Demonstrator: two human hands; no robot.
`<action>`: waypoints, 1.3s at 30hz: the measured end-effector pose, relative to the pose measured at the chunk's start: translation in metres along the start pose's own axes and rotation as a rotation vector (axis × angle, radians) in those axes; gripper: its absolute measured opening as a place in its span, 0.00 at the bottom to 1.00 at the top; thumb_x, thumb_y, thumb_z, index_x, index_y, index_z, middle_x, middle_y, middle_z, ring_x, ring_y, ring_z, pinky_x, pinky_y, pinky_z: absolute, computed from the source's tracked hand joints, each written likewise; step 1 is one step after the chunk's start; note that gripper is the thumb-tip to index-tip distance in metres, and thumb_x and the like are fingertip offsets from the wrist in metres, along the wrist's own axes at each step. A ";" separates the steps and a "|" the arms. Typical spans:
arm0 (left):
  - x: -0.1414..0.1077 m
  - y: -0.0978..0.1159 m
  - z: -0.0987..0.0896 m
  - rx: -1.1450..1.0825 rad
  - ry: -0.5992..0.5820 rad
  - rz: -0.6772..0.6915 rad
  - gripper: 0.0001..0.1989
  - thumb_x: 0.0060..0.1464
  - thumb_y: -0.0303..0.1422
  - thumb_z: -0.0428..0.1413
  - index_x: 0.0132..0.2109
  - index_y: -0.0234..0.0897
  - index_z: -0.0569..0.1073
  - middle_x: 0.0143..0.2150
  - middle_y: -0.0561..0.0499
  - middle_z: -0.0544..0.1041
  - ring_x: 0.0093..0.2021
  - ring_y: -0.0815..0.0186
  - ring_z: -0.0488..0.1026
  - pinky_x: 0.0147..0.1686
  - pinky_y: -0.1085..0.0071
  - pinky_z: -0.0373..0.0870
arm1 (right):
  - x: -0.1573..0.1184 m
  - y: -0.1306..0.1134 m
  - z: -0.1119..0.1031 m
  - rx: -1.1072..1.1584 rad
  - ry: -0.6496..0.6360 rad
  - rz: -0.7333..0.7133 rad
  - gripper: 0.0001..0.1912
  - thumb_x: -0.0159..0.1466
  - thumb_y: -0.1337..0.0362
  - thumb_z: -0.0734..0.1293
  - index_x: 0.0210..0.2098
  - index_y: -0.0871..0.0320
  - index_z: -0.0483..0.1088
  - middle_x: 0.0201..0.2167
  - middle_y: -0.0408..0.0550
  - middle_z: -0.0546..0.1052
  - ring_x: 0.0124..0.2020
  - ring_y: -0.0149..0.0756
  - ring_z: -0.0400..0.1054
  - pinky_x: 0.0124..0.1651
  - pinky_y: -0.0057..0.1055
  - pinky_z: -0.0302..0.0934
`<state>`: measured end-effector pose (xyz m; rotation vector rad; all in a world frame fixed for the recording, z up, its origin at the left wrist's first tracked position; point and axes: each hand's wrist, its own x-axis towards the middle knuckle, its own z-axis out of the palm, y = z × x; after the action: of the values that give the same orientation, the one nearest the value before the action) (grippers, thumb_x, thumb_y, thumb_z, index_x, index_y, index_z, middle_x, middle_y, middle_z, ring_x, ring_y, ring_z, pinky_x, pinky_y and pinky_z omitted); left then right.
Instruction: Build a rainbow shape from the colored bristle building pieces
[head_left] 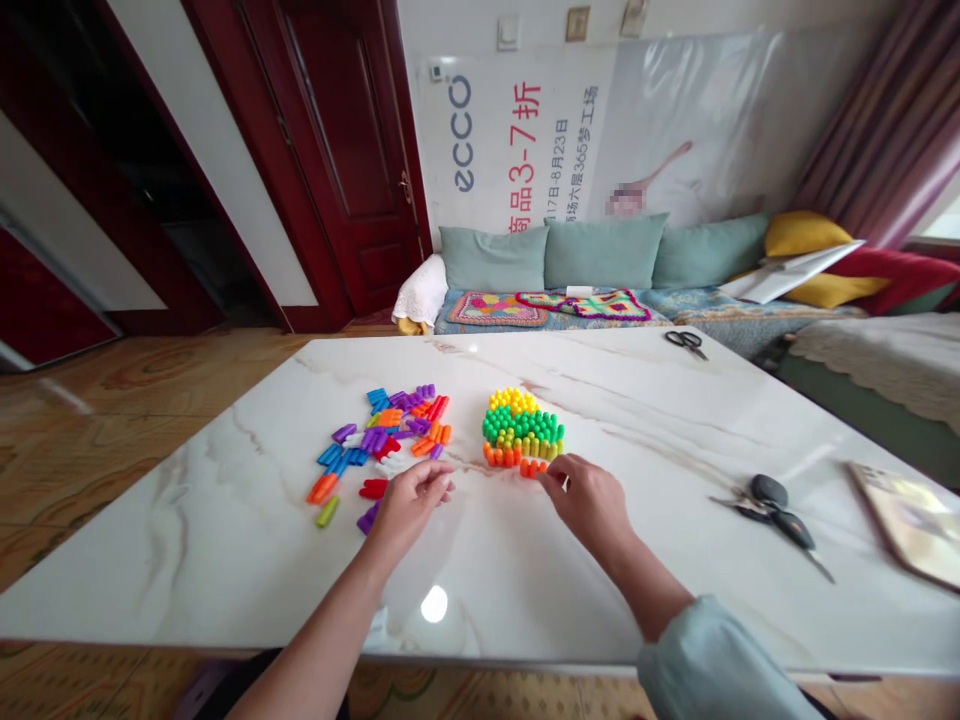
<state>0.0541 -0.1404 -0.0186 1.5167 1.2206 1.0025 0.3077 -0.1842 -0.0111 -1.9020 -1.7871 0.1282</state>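
Observation:
My right hand (589, 497) has its thumb and forefinger pinched on the right end of a short row of orange bullet-shaped plastic pegs (530, 468). Just behind that row stand upright pegs grouped by colour: orange pegs (501, 456), olive pegs (525, 441), green pegs (517, 423) and yellow pegs (511, 400). To the left, my left hand (415, 497) hovers with loosely bent fingers and nothing visible in them. Close to it lie a red piece (373, 488) and a purple piece (368, 518), the latter partly hidden by the hand.
A loose pile of purple, blue, orange, red and white pieces (375, 440) lies left on the white marbled table (247, 540). Keys (772, 510) and a phone-like flat object (911, 520) are at the right. Black-handled scissors (685, 341) rest near the far edge, before a cushioned sofa (480, 258).

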 end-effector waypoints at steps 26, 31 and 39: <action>-0.023 0.001 -0.075 0.966 -0.265 0.138 0.28 0.39 0.26 0.62 0.51 0.47 0.75 0.47 0.49 0.72 0.51 0.55 0.66 0.52 0.62 0.63 | -0.003 0.009 0.029 0.016 -0.137 -0.244 0.12 0.62 0.64 0.61 0.41 0.55 0.75 0.46 0.48 0.75 0.35 0.32 0.73 0.38 0.27 0.63; -0.006 -0.003 -0.054 1.052 -0.201 0.209 0.22 0.51 0.30 0.57 0.55 0.43 0.71 0.49 0.47 0.70 0.53 0.55 0.63 0.56 0.61 0.60 | -0.003 0.009 0.029 0.041 -0.122 -0.245 0.11 0.62 0.64 0.61 0.39 0.57 0.75 0.46 0.50 0.75 0.32 0.32 0.72 0.36 0.29 0.64; 0.002 -0.002 -0.042 1.098 -0.152 0.217 0.20 0.56 0.33 0.55 0.56 0.39 0.69 0.52 0.44 0.69 0.57 0.54 0.61 0.59 0.59 0.57 | -0.059 -0.067 0.016 0.472 -0.232 -0.742 0.16 0.65 0.67 0.59 0.50 0.54 0.69 0.48 0.53 0.75 0.48 0.39 0.69 0.52 0.40 0.62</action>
<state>0.0138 -0.1311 -0.0102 2.5378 1.6153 0.2691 0.2333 -0.2360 -0.0121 -0.8595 -2.2496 0.4641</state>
